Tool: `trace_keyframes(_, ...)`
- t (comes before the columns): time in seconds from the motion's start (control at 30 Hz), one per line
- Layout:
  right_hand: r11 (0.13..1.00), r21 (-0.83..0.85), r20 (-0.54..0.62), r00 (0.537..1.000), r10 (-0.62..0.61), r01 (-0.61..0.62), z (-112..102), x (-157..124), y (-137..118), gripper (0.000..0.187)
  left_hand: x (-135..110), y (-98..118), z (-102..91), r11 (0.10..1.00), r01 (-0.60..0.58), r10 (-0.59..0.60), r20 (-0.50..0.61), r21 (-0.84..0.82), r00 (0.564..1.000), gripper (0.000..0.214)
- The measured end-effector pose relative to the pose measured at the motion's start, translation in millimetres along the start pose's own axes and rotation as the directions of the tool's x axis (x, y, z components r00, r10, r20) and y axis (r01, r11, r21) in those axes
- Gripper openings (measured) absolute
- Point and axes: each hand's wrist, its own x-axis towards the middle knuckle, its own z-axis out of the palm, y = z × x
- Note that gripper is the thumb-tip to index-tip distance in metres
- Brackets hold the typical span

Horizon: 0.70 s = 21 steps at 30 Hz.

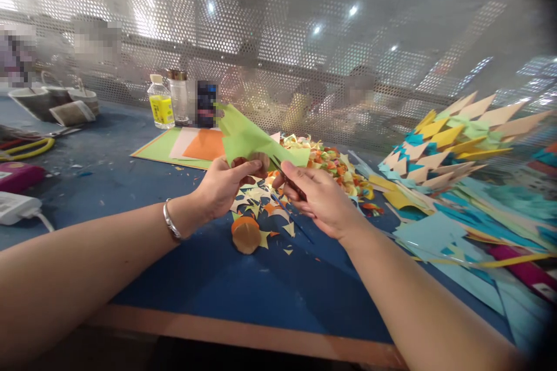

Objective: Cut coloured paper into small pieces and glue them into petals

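Observation:
My left hand (pixel 224 185) is closed on a folded light green paper (pixel 248 139), held up over the blue table (pixel 174 266). My right hand (pixel 317 197) is closed on a pair of scissors (pixel 285 177) whose blades meet the green paper's lower edge. Below the hands lie several small yellow and orange paper scraps (pixel 256 200) and a small round wooden piece (pixel 246 235). A silver bracelet (pixel 170 221) circles my left wrist.
Flat coloured paper sheets (pixel 191 145) lie behind the hands, with a yellow-labelled bottle (pixel 161 102) and a glass jar (pixel 178 95). A heap of curled cuttings (pixel 335 165) sits behind my right hand. Stacked cut paper (pixel 456 133) and blue sheets (pixel 478 226) fill the right. A perforated screen (pixel 278 40) closes the back.

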Motion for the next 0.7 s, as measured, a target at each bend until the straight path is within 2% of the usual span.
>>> trace_keyframes(0.37, 0.999, -0.024, -0.016, 0.999, 0.037, -0.037, 0.6, -2.8, -3.5, 0.045, 0.3, -5.5, -1.9, 0.991, -0.097, 0.093, 0.053, 0.094, 0.994, 0.013)
trace_keyframes(0.7, 0.999, -0.024, -0.021, 0.999, 0.044, -0.044, -0.6, -4.0, -6.9, 0.045, 0.1, -0.2, 0.5, 0.996, -0.072, 0.071, 0.032, 0.053, 0.997, 0.016)
